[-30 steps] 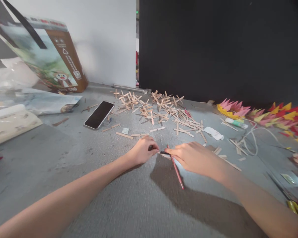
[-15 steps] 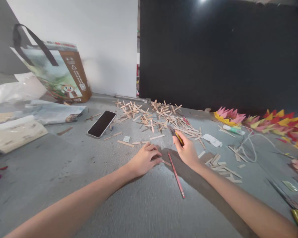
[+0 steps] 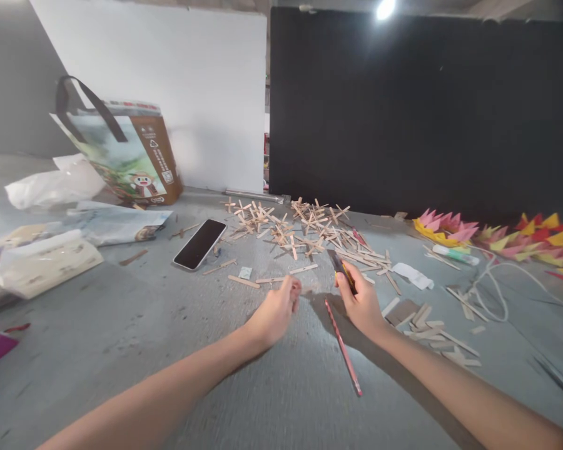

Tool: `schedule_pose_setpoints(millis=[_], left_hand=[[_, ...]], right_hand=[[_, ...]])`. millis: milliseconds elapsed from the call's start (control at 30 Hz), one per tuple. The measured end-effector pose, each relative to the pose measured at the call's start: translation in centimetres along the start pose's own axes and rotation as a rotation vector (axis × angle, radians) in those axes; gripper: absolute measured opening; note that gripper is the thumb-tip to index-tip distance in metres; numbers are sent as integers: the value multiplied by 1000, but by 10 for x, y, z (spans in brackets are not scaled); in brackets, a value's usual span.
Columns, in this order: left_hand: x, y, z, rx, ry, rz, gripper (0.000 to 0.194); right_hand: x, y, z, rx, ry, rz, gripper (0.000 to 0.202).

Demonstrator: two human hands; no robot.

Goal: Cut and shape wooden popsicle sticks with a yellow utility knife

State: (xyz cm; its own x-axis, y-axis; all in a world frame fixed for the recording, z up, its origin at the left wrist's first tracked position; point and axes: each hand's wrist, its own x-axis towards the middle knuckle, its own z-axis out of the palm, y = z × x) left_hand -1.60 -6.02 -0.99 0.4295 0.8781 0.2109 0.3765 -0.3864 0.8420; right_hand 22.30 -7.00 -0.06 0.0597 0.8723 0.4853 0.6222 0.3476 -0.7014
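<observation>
"What do your hands have, from where you sit?"

"Through the head camera I see my right hand (image 3: 363, 306) closed around a knife (image 3: 339, 267) with a dark, partly yellow handle. I have it tilted, its far end toward the crossed sticks (image 3: 293, 247)."

"And the other one?"

"My left hand (image 3: 274, 315) is low over the grey table (image 3: 131, 325), fingers curled in toward the thumb. There's a pale blur just beside the fingertips, so I can't tell whether I'm pinching anything."

"What's nearest to it?"

"A flat stick (image 3: 269, 280) lies just beyond my left knuckles. The red pencil (image 3: 343, 347) lies on the table between my forearms, its upper end near the right hand but apart from it."

"Anything close on the right?"

"Short loose sticks (image 3: 425, 334) lie in a small heap to the right of that hand, with a crumpled white paper (image 3: 413, 275) farther back and a glue stick (image 3: 455, 255) beyond it."

"And on the left?"

"A phone (image 3: 199, 245) lies flat, its screen dark. Behind it a printed bag (image 3: 126, 153) stands near the white panel (image 3: 206, 87)."
</observation>
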Motion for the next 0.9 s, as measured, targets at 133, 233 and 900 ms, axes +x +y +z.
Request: schedule_pose_setpoints(millis=[133,233,900], left_hand=[[8,-5,-3,-205,196,-5,28],[10,-6,-3,-359,190,10,26],[2,13,1,-571,128,-51,27]], right_hand=[[-4,-6,-4,56,-72,-41,50],[-8,-19,-8,93,-165,-49,56],[-28,-63,-9,88,-426,-119,56]])
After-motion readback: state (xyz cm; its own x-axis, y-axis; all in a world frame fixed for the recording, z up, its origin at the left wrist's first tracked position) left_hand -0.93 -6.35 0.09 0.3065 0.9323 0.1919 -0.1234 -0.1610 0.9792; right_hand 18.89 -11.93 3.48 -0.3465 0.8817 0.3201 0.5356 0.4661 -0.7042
